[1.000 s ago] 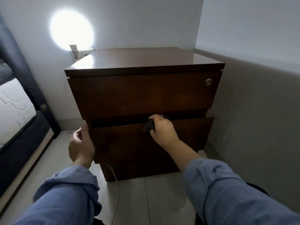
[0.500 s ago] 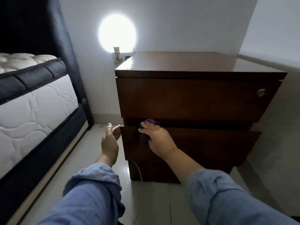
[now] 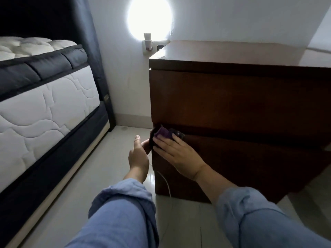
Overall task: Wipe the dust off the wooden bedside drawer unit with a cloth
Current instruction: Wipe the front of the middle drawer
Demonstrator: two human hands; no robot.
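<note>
low head view, seemingly near floor (image 3: 114, 158)

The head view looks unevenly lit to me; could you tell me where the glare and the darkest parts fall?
Head view: the wall lamp blows out to a white disc and throws a sheen on the unit's top; the drawer fronts sit in deep shadow, where the purple cloth under the right hand is dim; wide-angle bending shows.

drawer unit (image 3: 232, 97) cut off right, left hand (image 3: 138, 154) fingers hidden behind its corner

I saw the drawer unit (image 3: 232, 97) was dark wood — its top glossy; the cloth (image 3: 163, 133) looked soft purple fabric, the floor (image 3: 100, 176) smooth, pale tile.
</note>
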